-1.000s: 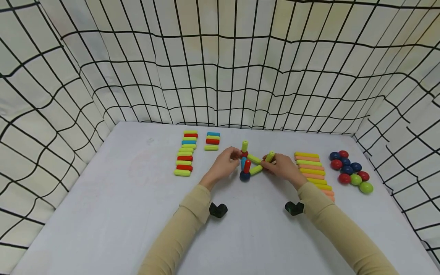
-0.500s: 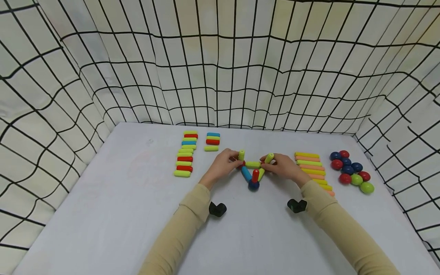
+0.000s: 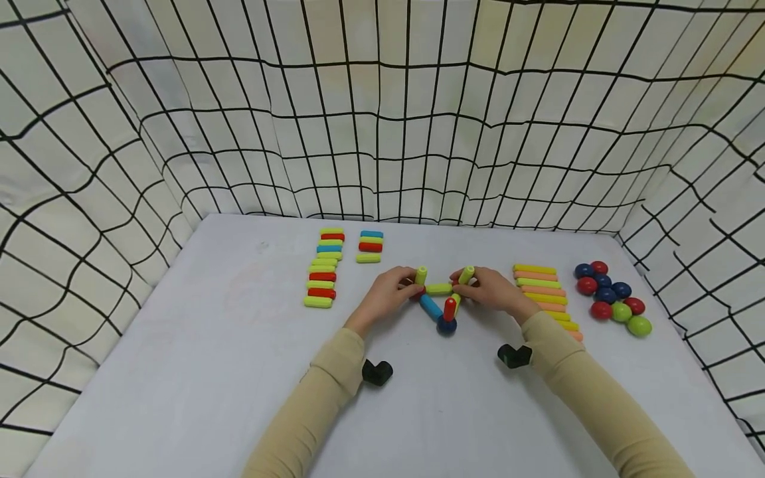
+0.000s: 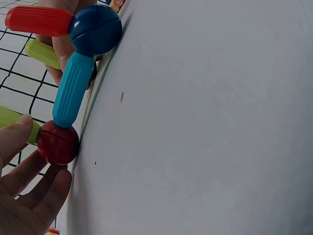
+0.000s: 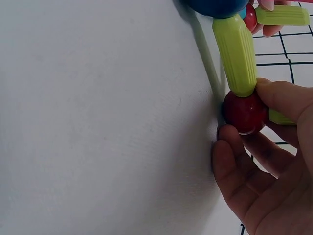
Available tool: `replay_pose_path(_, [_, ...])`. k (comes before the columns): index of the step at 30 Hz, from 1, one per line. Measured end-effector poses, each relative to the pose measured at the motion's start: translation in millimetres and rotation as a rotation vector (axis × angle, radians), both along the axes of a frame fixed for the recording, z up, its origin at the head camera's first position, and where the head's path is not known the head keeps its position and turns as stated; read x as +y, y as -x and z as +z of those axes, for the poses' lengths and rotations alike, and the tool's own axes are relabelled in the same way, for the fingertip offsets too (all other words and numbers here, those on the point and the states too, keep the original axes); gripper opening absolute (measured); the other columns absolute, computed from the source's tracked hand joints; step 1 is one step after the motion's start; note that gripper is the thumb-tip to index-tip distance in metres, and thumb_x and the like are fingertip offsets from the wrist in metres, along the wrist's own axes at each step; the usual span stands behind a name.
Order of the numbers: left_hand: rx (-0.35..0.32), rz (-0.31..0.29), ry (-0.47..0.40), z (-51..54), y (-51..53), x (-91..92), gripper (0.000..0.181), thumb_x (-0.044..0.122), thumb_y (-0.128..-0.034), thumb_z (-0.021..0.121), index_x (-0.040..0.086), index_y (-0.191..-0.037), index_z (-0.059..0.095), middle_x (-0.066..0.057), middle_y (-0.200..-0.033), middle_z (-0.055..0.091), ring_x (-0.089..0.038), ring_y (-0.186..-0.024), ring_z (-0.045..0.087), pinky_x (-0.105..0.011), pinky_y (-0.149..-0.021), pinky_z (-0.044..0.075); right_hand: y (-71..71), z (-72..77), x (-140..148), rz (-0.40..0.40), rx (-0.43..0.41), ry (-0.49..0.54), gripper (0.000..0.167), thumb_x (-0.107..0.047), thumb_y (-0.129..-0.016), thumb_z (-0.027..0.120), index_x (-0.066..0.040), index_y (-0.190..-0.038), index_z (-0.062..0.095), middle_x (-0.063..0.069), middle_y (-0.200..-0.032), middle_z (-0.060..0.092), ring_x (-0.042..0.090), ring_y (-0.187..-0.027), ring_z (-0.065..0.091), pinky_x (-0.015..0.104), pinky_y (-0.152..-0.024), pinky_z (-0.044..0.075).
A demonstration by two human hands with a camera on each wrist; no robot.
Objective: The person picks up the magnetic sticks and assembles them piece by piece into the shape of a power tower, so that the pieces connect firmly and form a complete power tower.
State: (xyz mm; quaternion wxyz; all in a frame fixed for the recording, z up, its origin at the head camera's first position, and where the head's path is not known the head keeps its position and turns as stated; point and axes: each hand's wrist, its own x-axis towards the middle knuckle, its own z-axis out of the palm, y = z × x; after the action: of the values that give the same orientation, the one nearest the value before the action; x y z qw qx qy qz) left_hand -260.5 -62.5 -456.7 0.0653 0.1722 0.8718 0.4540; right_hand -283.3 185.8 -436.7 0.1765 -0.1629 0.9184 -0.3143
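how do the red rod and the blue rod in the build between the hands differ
Pose: the red rod stands up, while the blue rod lies low and roughly level.
Connections: the red rod's upper end is free; the blue rod's far end meets a red ball.
Colour: the red rod is bright red, the blue rod light blue.
Shared: both join the same dark blue ball.

At the triangle's (image 3: 431, 307) six o'clock, a navy ball (image 3: 446, 326) is bearing a red rod (image 3: 449, 309); dark red balls (image 5: 244, 112) are marking ten and two, a blue rod (image 4: 73, 90) and lime rods (image 3: 439, 289) joining them. At three, yellow, peach and lime sticks (image 3: 542, 291) are making stripes; at twelve, black-gridded netting (image 3: 409, 65) is crossing white backing (image 3: 392, 89).
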Motion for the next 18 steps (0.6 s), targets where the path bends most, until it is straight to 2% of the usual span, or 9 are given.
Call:
replay_pose_path(5, [0.019, -0.007, 0.006, -2.2, -1.0, 0.9, 0.029, 0.019, -0.098, 0.061, 0.004, -0.123, 0.062, -0.009, -0.115, 0.063, -0.022, -0.104, 0.062, -0.034, -0.093, 0.051, -7.9, 1.5, 6.1, -0.025, 0.061, -0.002, 0.046, -0.033, -0.096, 0.062, -0.004, -0.132, 0.057, 0.014, -0.121, 0.063, 0.028, -0.103, 0.061, 0.035, -0.082, 0.054])
replay_pose_path(7, [0.014, -0.017, 0.01, -2.7, -1.6, 0.7, 0.028, 0.019, -0.097, 0.062, 0.005, -0.121, 0.063, -0.008, -0.113, 0.064, -0.021, -0.103, 0.061, -0.033, -0.092, 0.051, -15.9, 6.3, 14.0, -0.06, 0.096, 0.017, 0.046, -0.031, -0.096, 0.062, -0.005, -0.134, 0.055, 0.015, -0.125, 0.061, 0.029, -0.107, 0.061, 0.038, -0.083, 0.054])
replay_pose_path(10, [-0.001, -0.065, 0.05, -2.2, -4.3, -1.2, 0.024, 0.019, -0.094, 0.067, 0.007, -0.114, 0.065, -0.005, -0.106, 0.063, -0.019, -0.098, 0.06, -0.031, -0.089, 0.051, -30.3, 16.0, 34.7, -0.139, 0.153, 0.077, 0.047, -0.034, -0.098, 0.059, -0.008, -0.137, 0.053, 0.014, -0.127, 0.06, 0.029, -0.107, 0.062, 0.038, -0.084, 0.054])
replay_pose_path(12, [-0.013, -0.118, 0.083, 0.1, -7.5, -3.6, 0.022, 0.018, -0.0912, 0.071, 0.007, -0.11, 0.065, -0.004, -0.102, 0.061, -0.018, -0.096, 0.058, -0.03, -0.087, 0.05, -41.4, 23.6, 54.7, -0.21, 0.186, 0.111, 0.05, -0.04, -0.099, 0.056, -0.01, -0.139, 0.051, 0.012, -0.129, 0.059, 0.028, -0.107, 0.061, 0.037, -0.084, 0.054])
replay_pose_path(14, [-0.018, -0.192, 0.119, 3.5, -11.2, -6.9, 0.023, 0.018, -0.0892, 0.073, 0.007, -0.107, 0.065, -0.003, -0.1, 0.06, -0.017, -0.094, 0.057, -0.029, -0.086, 0.05, -51.8, 29.7, 77.3, -0.305, 0.222, 0.134, 0.053, -0.046, -0.1, 0.051, -0.011, -0.14, 0.05, 0.013, -0.13, 0.058, 0.027, -0.104, 0.061, 0.03, -0.081, 0.053])
replay_pose_path(16, [-0.035, -0.27, 0.135, 7.9, -15.0, -10.8, 0.025, 0.017, -0.0876, 0.075, 0.006, -0.108, 0.065, -0.002, -0.1, 0.061, -0.017, -0.095, 0.058, -0.029, -0.086, 0.05, -60.6, 32.7, 100.4, -0.421, 0.28, 0.14, 0.053, -0.046, -0.1, 0.049, -0.01, -0.139, 0.05, 0.015, -0.129, 0.058, 0.027, -0.103, 0.06, 0.024, -0.078, 0.05])
replay_pose_path(18, [-0.062, -0.36, 0.145, 11.6, -17.8, -14.8, 0.026, 0.015, -0.0875, 0.074, 0.007, -0.111, 0.066, -0.001, -0.103, 0.063, -0.016, -0.096, 0.06, -0.028, -0.088, 0.05, -67.5, 33.1, 122.1, -0.567, 0.327, 0.101, 0.052, -0.044, -0.101, 0.047, -0.008, -0.138, 0.051, 0.018, -0.129, 0.056, 0.029, -0.105, 0.055, 0.022, -0.074, 0.046])
